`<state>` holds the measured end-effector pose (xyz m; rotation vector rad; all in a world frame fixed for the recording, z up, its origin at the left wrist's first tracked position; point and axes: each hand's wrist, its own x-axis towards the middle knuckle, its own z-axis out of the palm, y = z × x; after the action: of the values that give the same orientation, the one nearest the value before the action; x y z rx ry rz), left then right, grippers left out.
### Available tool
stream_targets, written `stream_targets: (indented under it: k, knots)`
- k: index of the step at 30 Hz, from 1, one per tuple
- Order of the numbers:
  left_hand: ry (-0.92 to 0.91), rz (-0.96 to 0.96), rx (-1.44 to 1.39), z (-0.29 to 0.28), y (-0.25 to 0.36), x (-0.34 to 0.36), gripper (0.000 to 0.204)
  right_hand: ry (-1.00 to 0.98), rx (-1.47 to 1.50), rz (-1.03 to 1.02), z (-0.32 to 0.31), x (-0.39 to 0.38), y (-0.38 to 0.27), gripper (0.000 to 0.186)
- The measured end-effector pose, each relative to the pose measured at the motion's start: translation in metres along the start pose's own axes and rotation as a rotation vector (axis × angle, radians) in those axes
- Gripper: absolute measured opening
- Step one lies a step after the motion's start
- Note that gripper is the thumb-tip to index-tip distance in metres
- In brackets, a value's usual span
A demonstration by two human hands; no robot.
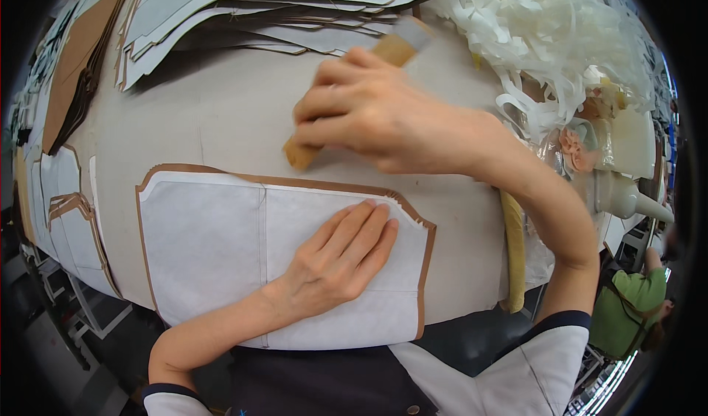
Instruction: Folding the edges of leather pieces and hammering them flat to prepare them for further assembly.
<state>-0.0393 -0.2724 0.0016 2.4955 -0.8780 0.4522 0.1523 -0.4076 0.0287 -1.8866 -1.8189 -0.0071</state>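
Note:
A white panel with a brown folded edge lies in front of me, a seam running down it and small notches cut at its upper right corner. My left hand rests flat on this panel, fingers extended toward the notched corner. Above the panel's top edge, my right hand is closed round a yellow-brown handled tool. The tool's far end is a flat, pale grey tip, blurred, so its exact kind cannot be told. Its other end sticks out below my fingers, apart from the panel.
Stacked white-backed panels lie at the back, with brown pieces at far left and smaller panels below. White strips heap at back right, above a pale bottle. A yellow padded roll lies along the right edge. Someone in green is beyond.

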Motion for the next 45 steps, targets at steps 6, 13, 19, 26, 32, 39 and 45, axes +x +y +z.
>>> stream_targets:
  k: [6, 13, 19, 26, 32, 39, 45]
  knots:
    - [-0.026, -0.012, -0.017, -0.029, -0.019, -0.036, 0.036, 0.205, -0.054, 0.479, -0.021, -0.048, -0.053, 0.035]
    - [-0.024, -0.104, 0.043, -0.058, -0.040, -0.060, 0.041, 0.228, -0.229, 0.622, 0.015, -0.063, -0.076, 0.042]
    - [0.010, -0.114, 0.025, -0.081, -0.055, -0.090, 0.042, 0.199, -0.530, 0.617, 0.019, -0.046, -0.085, 0.041]
    - [0.076, -0.387, -0.007, -0.132, -0.131, -0.117, 0.043, 0.327, 0.001, 0.615, 0.065, 0.036, -0.103, 0.035]
    - [-0.069, -0.422, -0.170, -0.152, -0.178, -0.111, 0.051, 0.308, 0.051, 0.629, 0.106, 0.100, -0.107, 0.026]
    - [-0.179, -0.388, -0.369, -0.151, -0.205, -0.103, 0.037, 0.375, 0.105, 0.631, 0.128, 0.128, -0.097, 0.016]
    - [-0.197, -0.309, -0.405, -0.146, -0.221, -0.103, 0.023, 0.443, 0.101, 0.632, 0.137, 0.137, -0.095, 0.014]
